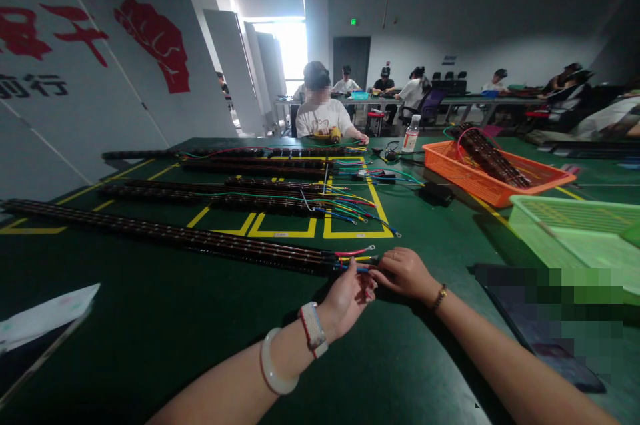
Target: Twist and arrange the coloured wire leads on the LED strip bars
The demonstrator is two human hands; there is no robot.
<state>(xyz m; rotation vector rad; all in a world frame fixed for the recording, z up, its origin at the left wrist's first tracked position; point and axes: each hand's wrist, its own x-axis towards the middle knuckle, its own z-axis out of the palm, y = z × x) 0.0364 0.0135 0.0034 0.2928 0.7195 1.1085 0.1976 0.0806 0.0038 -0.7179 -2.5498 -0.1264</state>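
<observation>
Closest to me lies a long bundle of dark rods (200, 238), with coloured wires coming out of its right end. My left hand (345, 302) is closed at that end, thumb and fingers pinching the blue wire (345, 267). Just to the right, my right hand (407, 272) bends its fingers down around the far end of the same wire; its fingertips are partly hidden. A red wire (353, 252) and a yellow wire (360, 258), with metal ring lugs visible at the tips, stick out beside my hands.
Behind lie several more dark bundles (210, 198) with wires, across yellow tape outlines (360, 235). An orange basket (500, 195) holding a bundle, a green basket (575, 232) and a bottle (411, 134) stand right. A co-worker (320, 108) sits opposite, holding a yellow tool.
</observation>
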